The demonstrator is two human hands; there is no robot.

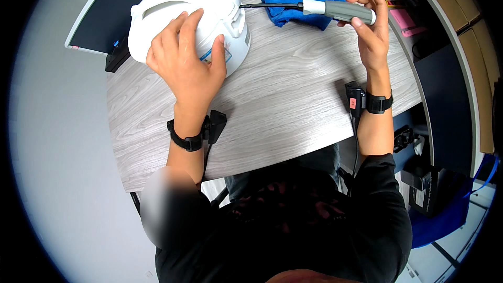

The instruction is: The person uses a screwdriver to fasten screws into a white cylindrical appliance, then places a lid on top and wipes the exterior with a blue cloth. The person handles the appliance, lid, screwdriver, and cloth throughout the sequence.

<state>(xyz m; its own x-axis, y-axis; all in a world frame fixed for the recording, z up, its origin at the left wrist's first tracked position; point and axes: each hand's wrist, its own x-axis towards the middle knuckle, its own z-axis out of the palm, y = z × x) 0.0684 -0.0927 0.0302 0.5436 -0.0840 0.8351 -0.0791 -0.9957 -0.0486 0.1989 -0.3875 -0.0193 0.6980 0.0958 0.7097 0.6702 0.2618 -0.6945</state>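
A white rice cooker [238, 47] with a rounded lid and carry handle stands at the far left of the table. My left hand [183, 57] rests on it with the fingers spread over the lid and the thumb against its side. In my right hand [374, 31] is a screwdriver [338, 10] with a grey and white handle, held between thumb and fingers. Its long dark shaft points left, and the tip meets the cooker's side by the handle joint. Whether the tip sits in a screw is too small to tell.
Behind the screwdriver lies a crumpled blue cloth [285, 15] on the grey wood-grain table [283, 94]. Black straps with small cabled devices sit on both wrists. To the right is a shelf [445, 89] with a pink item [406, 21]. A dark panel borders the back left.
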